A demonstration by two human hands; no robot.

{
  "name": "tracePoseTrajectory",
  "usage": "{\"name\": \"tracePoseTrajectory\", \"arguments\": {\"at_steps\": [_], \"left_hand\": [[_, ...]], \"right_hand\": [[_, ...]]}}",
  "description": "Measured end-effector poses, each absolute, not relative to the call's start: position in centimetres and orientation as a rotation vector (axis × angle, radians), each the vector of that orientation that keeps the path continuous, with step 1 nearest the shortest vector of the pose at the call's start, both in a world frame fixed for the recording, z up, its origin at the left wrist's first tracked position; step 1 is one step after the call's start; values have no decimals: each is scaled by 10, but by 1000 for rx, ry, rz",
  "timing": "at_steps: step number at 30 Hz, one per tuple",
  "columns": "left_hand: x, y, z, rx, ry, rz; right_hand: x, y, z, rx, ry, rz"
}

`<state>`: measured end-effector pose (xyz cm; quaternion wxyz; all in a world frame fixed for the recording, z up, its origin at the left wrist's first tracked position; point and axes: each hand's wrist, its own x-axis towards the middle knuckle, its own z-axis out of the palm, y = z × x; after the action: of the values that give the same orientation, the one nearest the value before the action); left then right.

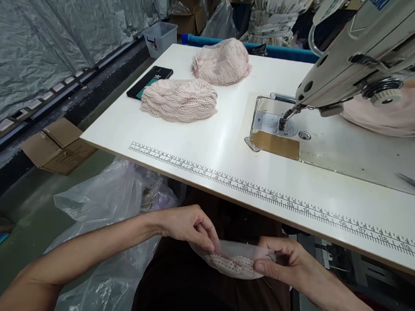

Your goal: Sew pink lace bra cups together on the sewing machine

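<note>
Pale sheer lace-trimmed fabric piece [232, 268] above the lap, before a white ruler-printed desk [225, 145].
The left hand [196, 227] and right hand [285, 262] pinch its opposite ends. The desk carries a layered pink lace stack [179, 100] and an off-white sewing machine [371, 53]; crinkled silver sheeting [60, 34] hangs at left.

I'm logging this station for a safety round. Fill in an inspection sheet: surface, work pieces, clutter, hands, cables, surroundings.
Surface: white table, printed ruler along the near edge; sewing machine at right.
Work pieces: sheer fabric piece with lace, held below table level; front lace pile and rear lace pile on the table.
Clutter: phone by the front lace pile; pointed metal tool, cut off by the frame.
Hands: left hand and right hand at opposite ends of the fabric.
Cables: nothing seen.
Surroundings: plastic bag, cardboard box, grey bin at left.
</note>
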<state>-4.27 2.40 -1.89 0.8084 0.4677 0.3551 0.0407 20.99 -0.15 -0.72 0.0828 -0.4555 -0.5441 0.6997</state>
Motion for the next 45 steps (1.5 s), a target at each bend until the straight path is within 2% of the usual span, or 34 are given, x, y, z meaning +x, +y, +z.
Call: {"name": "tracePoseTrajectory", "arguments": {"at_steps": [45], "left_hand": [[-57,26,-24,903,554,72]], "right_hand": [[198,-3,-7,-1357,-1599,2077]]}}
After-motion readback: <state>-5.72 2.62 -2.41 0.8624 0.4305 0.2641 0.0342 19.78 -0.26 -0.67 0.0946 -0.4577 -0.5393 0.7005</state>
